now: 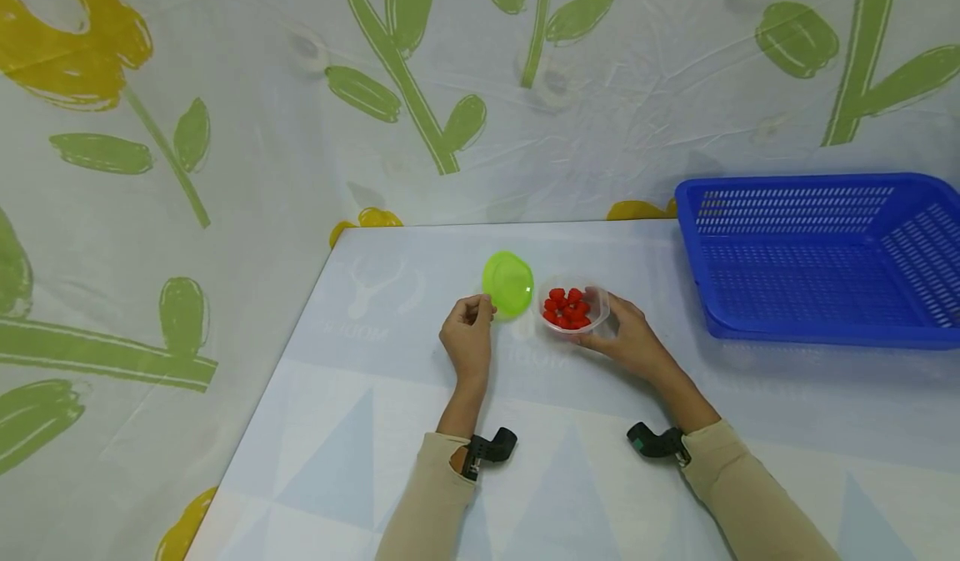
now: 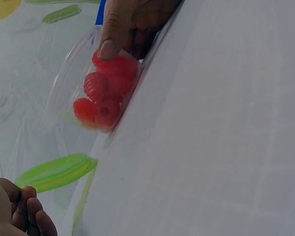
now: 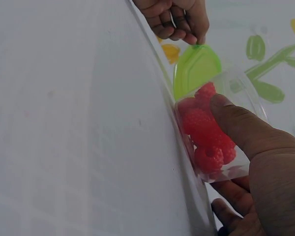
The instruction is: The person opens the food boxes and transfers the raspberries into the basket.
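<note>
A clear plastic container (image 1: 597,296) holding several red raspberries (image 1: 567,308) stands on the table. My right hand (image 1: 628,336) grips it from the right side, thumb on the near wall, as the right wrist view also shows. Just left of the container is a green lid (image 1: 507,284), tilted up off the table. My left hand (image 1: 468,336) pinches the lid's edge between thumb and fingertips. In the left wrist view the raspberries (image 2: 108,86) show through the container's wall, and the lid (image 2: 56,172) appears beside the left fingertips.
A blue plastic basket (image 1: 795,328) with slotted walls stands at the right on the white table (image 1: 525,428). Behind the table hangs a cloth (image 1: 637,111) printed with leaves and flowers. The table's left edge runs along the cloth.
</note>
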The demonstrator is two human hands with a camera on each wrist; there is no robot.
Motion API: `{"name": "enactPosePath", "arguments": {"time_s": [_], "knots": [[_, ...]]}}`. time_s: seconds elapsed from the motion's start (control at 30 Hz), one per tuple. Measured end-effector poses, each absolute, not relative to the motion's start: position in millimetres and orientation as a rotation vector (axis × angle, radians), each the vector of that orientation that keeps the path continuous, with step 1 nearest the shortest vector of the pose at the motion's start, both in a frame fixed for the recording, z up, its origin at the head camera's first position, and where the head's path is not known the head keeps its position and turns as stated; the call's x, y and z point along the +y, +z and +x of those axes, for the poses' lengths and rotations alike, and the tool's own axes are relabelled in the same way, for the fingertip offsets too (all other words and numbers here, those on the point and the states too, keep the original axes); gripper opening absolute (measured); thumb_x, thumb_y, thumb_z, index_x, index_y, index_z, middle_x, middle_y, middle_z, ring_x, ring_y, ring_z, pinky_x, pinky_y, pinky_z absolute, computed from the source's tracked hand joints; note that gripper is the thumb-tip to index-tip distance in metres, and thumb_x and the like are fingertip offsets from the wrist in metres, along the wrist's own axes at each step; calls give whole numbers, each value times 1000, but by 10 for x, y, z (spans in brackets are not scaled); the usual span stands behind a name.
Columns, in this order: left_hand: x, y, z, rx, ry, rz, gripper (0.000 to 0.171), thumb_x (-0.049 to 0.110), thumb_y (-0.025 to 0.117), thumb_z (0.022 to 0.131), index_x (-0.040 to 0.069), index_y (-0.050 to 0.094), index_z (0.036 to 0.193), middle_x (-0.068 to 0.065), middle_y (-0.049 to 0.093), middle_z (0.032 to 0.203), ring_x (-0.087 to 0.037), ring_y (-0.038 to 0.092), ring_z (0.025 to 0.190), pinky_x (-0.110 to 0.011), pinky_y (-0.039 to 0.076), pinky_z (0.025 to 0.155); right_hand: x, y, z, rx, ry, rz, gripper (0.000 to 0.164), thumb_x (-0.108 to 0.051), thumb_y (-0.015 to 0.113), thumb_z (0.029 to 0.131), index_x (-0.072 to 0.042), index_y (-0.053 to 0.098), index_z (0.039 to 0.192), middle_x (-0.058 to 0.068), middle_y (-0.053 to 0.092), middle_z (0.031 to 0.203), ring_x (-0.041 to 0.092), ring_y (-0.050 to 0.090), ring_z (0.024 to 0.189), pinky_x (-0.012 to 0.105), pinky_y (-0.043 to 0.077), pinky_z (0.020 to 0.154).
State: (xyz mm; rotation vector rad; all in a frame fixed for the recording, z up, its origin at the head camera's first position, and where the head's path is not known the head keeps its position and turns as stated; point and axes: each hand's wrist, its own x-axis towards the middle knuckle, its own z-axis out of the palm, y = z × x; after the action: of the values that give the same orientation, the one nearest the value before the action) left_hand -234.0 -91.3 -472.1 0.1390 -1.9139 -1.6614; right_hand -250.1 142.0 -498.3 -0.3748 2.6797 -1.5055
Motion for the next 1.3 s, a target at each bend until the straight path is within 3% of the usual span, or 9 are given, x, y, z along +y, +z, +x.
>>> {"name": "enactPosePath", "arguments": {"time_s": [0.3, 0.53, 0.73, 0.97, 1.3], "knots": [[-917, -4760, -2352, -1927, -1621, 197, 12, 7, 63, 86, -5, 65, 85, -18, 65, 73, -28, 61, 65, -19, 46, 53, 1421, -4976, -2490, 2663, -1479, -328, 93, -52, 77, 64, -18, 37, 140, 4, 41, 140, 30, 24, 133, 59, 18, 105], [-978, -5029, -2518, -1922, -1625, 196, 16, 17, 65, 86, 2, 67, 84, -11, 66, 71, -23, 61, 63, -20, 45, 51, 1435, -4976, -2493, 2694, -1476, -337, 91, -52, 77, 64, -19, 38, 139, 2, 41, 140, 28, 26, 133, 58, 17, 105], [-995, -5051, -2523, -1923, -1583, 256, 19, 27, 69, 83, 9, 69, 77, -3, 65, 66, -16, 59, 58, -21, 43, 47, 1431, -4973, -2491, 2684, -1472, -308, 92, -54, 77, 63, -21, 38, 139, 2, 41, 140, 27, 25, 133, 58, 16, 106], [-1009, -5032, -2498, -1959, -1580, 304, 17, 27, 69, 83, 12, 66, 73, 3, 64, 63, -13, 56, 56, -22, 42, 47, 1431, -4986, -2500, 2671, -1485, -322, 91, -52, 77, 64, -18, 38, 140, 4, 41, 140, 30, 24, 133, 59, 15, 105], [-1033, -5010, -2508, -1949, -1595, 366, 21, 27, 69, 82, 11, 65, 71, -2, 64, 62, -15, 57, 54, -23, 44, 48, 1421, -4978, -2493, 2675, -1495, -354, 90, -50, 77, 65, -18, 38, 140, 2, 42, 140, 29, 24, 133, 60, 13, 105]]}}
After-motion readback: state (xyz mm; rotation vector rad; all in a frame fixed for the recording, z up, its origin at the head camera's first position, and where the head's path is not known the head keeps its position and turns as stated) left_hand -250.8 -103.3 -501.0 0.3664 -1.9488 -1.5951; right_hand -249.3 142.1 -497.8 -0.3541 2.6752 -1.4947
